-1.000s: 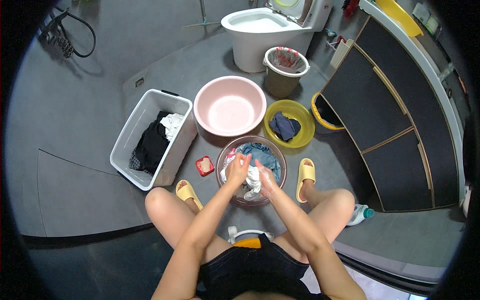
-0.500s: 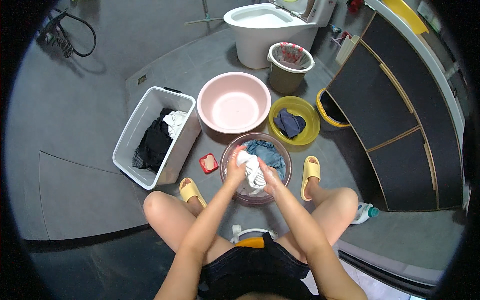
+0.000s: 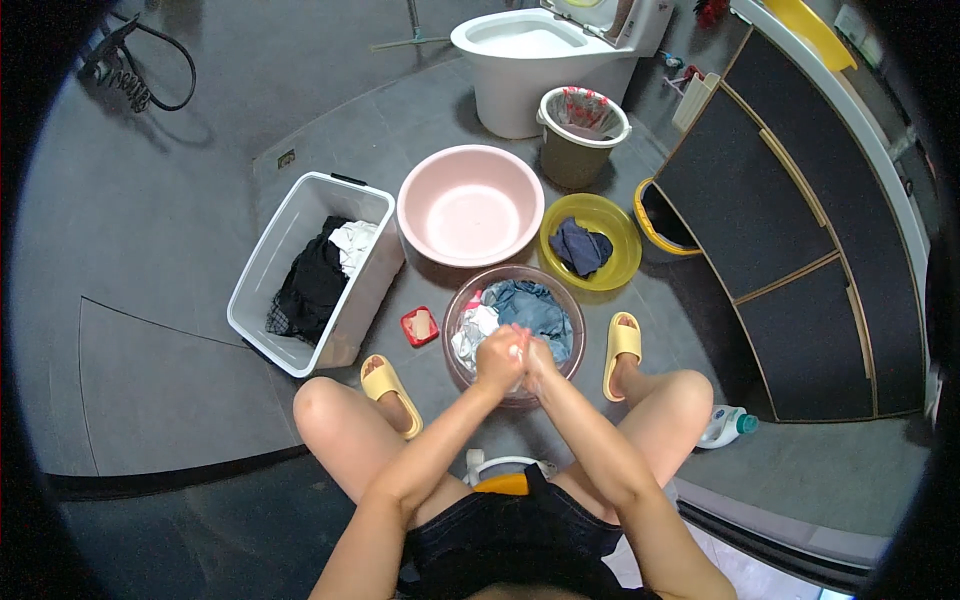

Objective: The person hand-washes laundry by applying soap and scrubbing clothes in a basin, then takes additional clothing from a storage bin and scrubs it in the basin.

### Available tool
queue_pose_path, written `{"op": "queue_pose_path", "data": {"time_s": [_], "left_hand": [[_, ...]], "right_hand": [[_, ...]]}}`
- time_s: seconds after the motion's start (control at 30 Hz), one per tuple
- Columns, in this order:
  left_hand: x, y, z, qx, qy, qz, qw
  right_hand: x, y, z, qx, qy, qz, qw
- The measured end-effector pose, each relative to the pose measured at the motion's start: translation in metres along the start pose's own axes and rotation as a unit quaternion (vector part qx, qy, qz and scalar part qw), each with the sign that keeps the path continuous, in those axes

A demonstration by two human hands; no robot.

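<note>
Both my hands are pressed together over a brownish, see-through basin (image 3: 576,310) between my feet. My left hand (image 3: 500,358) is closed, knuckles up. Against it my right hand (image 3: 540,362) is closed too. A white garment (image 3: 474,328) is bunched between and beside them, mostly spilling to the left inside the basin; the fingers hide the gripped part. Wet suds show where the hands meet. A blue-grey garment (image 3: 535,310) lies in the same basin, on the far right side.
A pink basin (image 3: 470,205) stands beyond, with a yellow basin (image 3: 625,255) holding dark cloth to its right. At left is a white tub (image 3: 375,285) with black and white clothes. A red soap dish (image 3: 420,327) lies nearby. Farther off are a bin (image 3: 580,155) and toilet (image 3: 500,75).
My hands have come together and closed; before, they were apart with the white striped garment spread between them. The garment has dropped lower and to the left in the basin.
</note>
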State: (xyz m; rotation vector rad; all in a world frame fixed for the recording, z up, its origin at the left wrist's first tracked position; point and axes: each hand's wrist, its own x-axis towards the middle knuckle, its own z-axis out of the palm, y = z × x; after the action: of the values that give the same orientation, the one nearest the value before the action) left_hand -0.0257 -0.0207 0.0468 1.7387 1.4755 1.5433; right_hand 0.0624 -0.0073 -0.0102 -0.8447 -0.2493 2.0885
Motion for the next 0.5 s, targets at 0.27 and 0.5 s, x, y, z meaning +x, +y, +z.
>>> {"op": "queue_pose_path", "data": {"time_s": [0.27, 0.5], "left_hand": [[0.032, -0.059, -0.052, -0.03, -0.067, -0.301, 0.951], [0.027, -0.078, -0.079, -0.068, -0.088, -0.289, 0.951]], "right_hand": [[-0.041, -0.025, 0.001, -0.738, -0.022, -0.177, 0.651], [-0.028, -0.043, -0.022, -0.629, 0.111, -0.131, 0.758]]}}
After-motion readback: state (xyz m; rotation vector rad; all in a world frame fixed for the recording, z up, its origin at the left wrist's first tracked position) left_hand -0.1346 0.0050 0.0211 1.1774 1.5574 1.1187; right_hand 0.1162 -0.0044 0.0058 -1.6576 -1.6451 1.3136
